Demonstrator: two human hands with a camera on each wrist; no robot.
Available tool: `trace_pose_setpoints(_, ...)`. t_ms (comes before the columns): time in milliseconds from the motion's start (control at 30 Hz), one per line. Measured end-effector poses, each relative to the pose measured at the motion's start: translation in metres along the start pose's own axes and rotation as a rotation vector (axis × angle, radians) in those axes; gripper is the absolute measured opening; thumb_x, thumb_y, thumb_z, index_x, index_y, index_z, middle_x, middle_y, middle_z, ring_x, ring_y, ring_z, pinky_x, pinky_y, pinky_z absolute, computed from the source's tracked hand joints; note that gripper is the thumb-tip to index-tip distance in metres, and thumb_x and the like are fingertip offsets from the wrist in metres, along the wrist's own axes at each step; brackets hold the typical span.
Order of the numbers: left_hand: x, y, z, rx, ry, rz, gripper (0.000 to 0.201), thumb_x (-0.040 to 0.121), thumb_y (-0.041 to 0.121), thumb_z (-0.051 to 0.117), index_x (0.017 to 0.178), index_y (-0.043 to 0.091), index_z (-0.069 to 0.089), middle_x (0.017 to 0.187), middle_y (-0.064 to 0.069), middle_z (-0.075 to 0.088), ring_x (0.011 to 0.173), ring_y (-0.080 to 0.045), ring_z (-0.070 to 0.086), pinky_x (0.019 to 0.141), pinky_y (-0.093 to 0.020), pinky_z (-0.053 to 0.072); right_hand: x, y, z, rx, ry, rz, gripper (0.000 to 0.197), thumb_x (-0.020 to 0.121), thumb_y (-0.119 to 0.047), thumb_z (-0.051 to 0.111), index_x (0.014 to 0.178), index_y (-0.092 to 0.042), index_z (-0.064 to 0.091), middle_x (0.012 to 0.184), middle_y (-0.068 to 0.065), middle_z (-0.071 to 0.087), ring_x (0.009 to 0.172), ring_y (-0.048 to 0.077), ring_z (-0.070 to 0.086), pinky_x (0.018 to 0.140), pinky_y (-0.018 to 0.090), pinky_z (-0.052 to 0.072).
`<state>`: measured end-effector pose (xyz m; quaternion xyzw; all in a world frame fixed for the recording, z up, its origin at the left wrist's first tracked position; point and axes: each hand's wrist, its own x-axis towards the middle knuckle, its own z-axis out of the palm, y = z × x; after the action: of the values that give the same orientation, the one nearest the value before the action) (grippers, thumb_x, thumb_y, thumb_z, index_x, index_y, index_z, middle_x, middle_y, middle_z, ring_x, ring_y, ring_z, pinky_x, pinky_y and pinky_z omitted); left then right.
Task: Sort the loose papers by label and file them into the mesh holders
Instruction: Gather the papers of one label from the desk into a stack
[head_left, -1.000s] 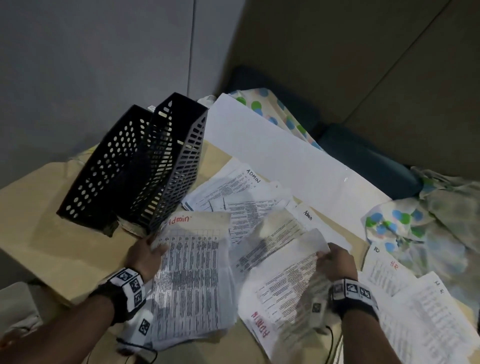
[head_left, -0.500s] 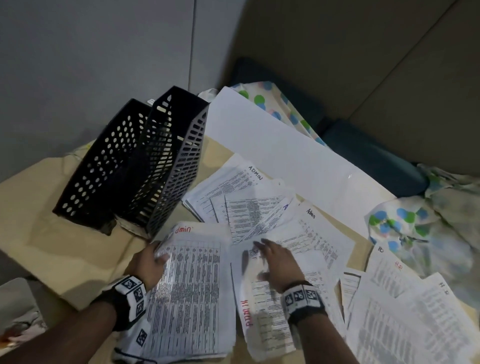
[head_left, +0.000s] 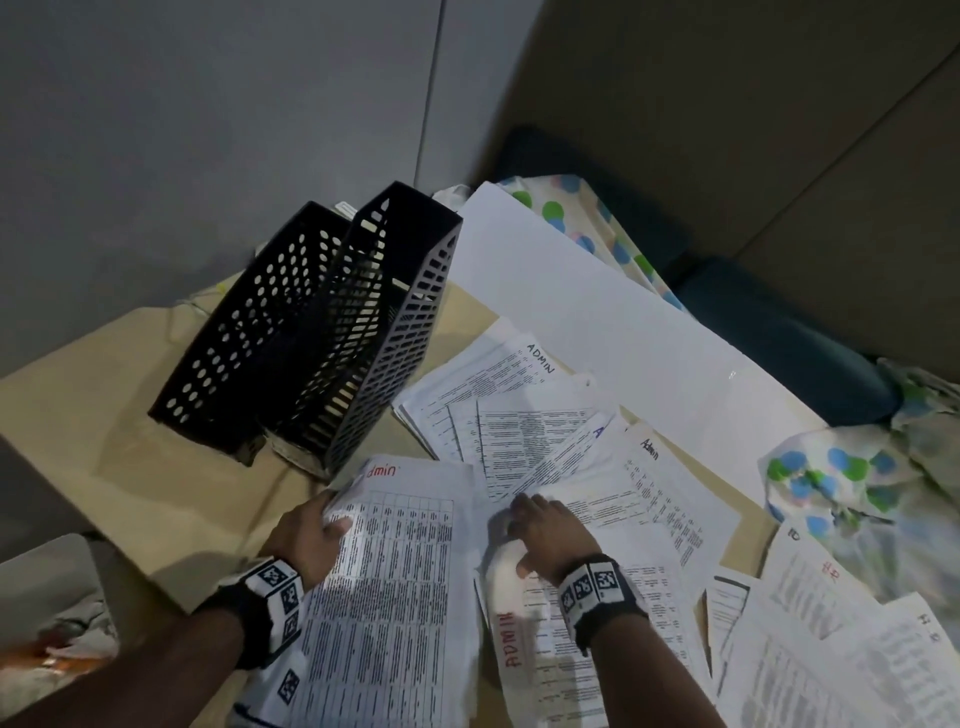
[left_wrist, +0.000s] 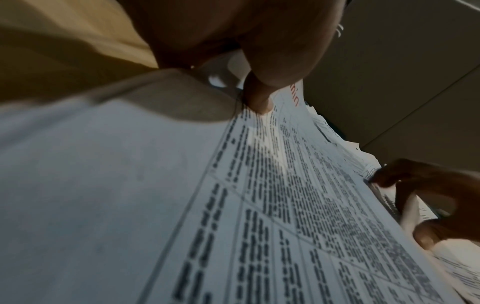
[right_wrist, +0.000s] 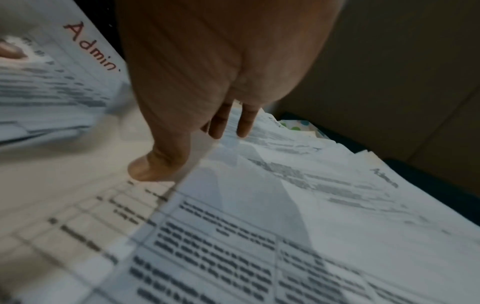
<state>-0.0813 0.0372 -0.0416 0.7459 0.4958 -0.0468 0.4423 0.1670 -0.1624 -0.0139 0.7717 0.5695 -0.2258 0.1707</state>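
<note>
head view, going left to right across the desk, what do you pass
black mesh holders → left hand gripping the red "admin" stack → right hand flat on the loose sheets → black "Admin" sheet → polka-dot cloth
</note>
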Motion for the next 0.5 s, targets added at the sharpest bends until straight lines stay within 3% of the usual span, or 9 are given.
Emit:
trace_pose_setpoints(100,0.001,-0.001,0.000,0.006,-0.003,0.007,0.038,0.090,0.028,0.058,0.127,0.023,0.053,0.108,-0.017,0.069,0.097,-0.038,0.063,0.077,-0.034,0.050,0.008,-0.010,-0.005,-0.013,0.087,-0.069,0.044,0.071,-0.023,0.078,0.114,-0.019,0.069,0.151,0.002,0.034,0.134,0.026,0.037,0.112,0.042,0.032)
trace_pose_setpoints(167,0.002,-0.003,0.001,0.000,0.001,0.003,0.039,0.090,0.030,0.058,0.128,0.024,0.052,0.107,-0.017,0.069,0.096,-0.038,0.063,0.075,-0.033,0.049,0.012,-0.015,-0.002,0.051,0.138,-0.087,0.033,0.063,-0.017,0.082,0.095,-0.015,0.075,0.145,0.004,0.044,0.124,0.027,0.049,0.102,0.041,0.044)
trace_pose_setpoints(233,0.002,-0.004,0.002,-0.009,0.003,0.000,0.040,0.090,0.029,0.059,0.129,0.024,0.052,0.108,-0.016,0.069,0.098,-0.037,0.063,0.076,-0.031,0.048,0.011,-0.018,0.001,0.134,0.160,-0.052,0.022,0.064,-0.014,0.080,0.086,-0.015,0.074,0.139,0.001,0.049,0.116,0.024,0.053,0.095,0.038,0.047)
trace_pose_setpoints(300,0.002,-0.004,0.001,-0.015,0.013,0.007,0.040,0.089,0.027,0.059,0.128,0.024,0.052,0.106,-0.016,0.070,0.097,-0.037,0.063,0.074,-0.030,0.047,0.007,-0.017,0.005,0.167,0.178,-0.032,0.020,0.071,-0.012,0.076,0.090,-0.016,0.073,0.132,0.001,0.052,0.111,0.024,0.055,0.095,0.039,0.048)
trace_pose_setpoints(367,0.000,-0.003,0.001,-0.012,0.019,0.012,0.040,0.089,0.027,0.060,0.128,0.024,0.053,0.103,-0.016,0.071,0.095,-0.036,0.064,0.071,-0.029,0.044,0.005,-0.015,0.008,0.110,0.181,-0.051,0.026,0.076,-0.016,0.074,0.101,-0.020,0.072,0.137,0.002,0.048,0.119,0.025,0.050,0.103,0.041,0.043)
trace_pose_setpoints(433,0.000,-0.002,0.001,0.007,0.014,0.016,0.040,0.090,0.027,0.059,0.129,0.024,0.052,0.101,-0.016,0.071,0.093,-0.036,0.064,0.068,-0.027,0.041,0.008,-0.014,0.005,0.042,0.138,-0.066,0.039,0.075,-0.022,0.075,0.113,-0.024,0.068,0.147,0.000,0.037,0.130,0.023,0.040,0.112,0.040,0.034)
trace_pose_setpoints(500,-0.001,-0.001,0.001,0.030,0.005,0.011,0.041,0.090,0.029,0.058,0.130,0.024,0.051,0.102,-0.017,0.070,0.093,-0.036,0.064,0.067,-0.028,0.041,0.014,-0.017,-0.002,0.055,0.113,-0.054,0.047,0.069,-0.022,0.079,0.114,-0.023,0.066,0.141,-0.002,0.038,0.126,0.021,0.040,0.108,0.037,0.037)
